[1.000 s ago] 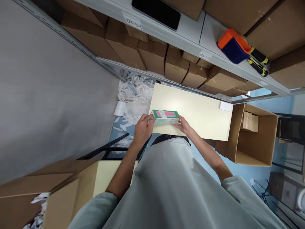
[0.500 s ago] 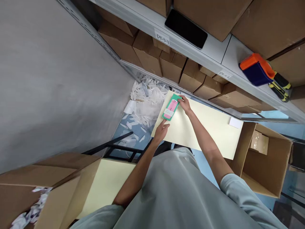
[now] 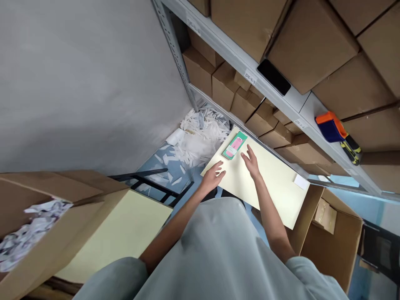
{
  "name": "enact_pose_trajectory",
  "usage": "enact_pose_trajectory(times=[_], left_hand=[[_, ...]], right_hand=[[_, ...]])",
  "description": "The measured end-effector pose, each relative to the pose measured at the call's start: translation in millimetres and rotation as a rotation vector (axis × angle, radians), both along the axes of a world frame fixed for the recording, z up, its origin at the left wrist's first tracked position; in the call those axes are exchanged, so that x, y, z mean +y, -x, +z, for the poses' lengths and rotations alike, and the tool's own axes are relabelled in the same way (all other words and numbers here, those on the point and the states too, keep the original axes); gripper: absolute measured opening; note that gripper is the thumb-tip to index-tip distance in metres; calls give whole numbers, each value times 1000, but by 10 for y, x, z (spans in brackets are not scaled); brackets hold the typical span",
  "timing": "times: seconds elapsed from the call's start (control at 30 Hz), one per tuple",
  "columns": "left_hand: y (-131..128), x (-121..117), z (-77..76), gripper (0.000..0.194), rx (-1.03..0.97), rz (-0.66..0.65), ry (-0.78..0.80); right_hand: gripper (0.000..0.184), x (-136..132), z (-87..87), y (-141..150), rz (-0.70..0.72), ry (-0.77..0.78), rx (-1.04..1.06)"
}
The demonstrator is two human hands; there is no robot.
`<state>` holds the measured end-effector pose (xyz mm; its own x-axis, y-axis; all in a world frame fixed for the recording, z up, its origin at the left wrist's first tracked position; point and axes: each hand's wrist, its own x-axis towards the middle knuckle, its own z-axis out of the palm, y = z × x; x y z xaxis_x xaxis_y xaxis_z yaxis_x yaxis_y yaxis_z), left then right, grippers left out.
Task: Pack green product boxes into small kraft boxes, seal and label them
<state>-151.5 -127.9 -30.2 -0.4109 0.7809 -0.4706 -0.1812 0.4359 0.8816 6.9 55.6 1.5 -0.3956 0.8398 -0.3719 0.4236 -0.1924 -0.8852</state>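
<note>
A flat green box with a pink panel and a pale label (image 3: 235, 145) lies tilted on the cream tabletop (image 3: 271, 179), close to its far left corner. Just below the box's near end is my left hand (image 3: 212, 177), fingers spread, holding nothing. My right hand (image 3: 251, 162) hovers to the right of the box with its fingers apart, and it too holds nothing. A gap shows between each hand and the box.
White paper scraps (image 3: 203, 133) heap on the floor left of the table. A shelf rail (image 3: 275, 106) with cardboard boxes, a black phone (image 3: 274, 77) and an orange-blue tool (image 3: 330, 127) runs behind. Open cartons stand right (image 3: 334, 246) and left (image 3: 84, 233). A small white box (image 3: 300, 181) sits at the table's right end.
Both hands have come away from the green box, which stays on the table. The right hand has let go of its far end. The camera view has turned and shifted.
</note>
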Motion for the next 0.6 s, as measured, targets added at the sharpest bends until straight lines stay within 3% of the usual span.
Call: enact_pose_trajectory(times=[0.17, 0.37, 0.47, 0.6], left_hand=[[8, -356, 248, 63, -28, 79, -84], [-16, -648, 694, 54, 42, 95, -188], [-110, -816, 1029, 45, 114, 115, -309], [-421, -1147, 1422, 57, 156, 231, -437]], right_hand=[[108, -769, 636, -188, 79, 53, 60], [102, -1127, 1251, -252, 189, 64, 152], [95, -1262, 1455, -278, 266, 80, 217], [86, -1581, 1547, -387, 351, 124, 350]])
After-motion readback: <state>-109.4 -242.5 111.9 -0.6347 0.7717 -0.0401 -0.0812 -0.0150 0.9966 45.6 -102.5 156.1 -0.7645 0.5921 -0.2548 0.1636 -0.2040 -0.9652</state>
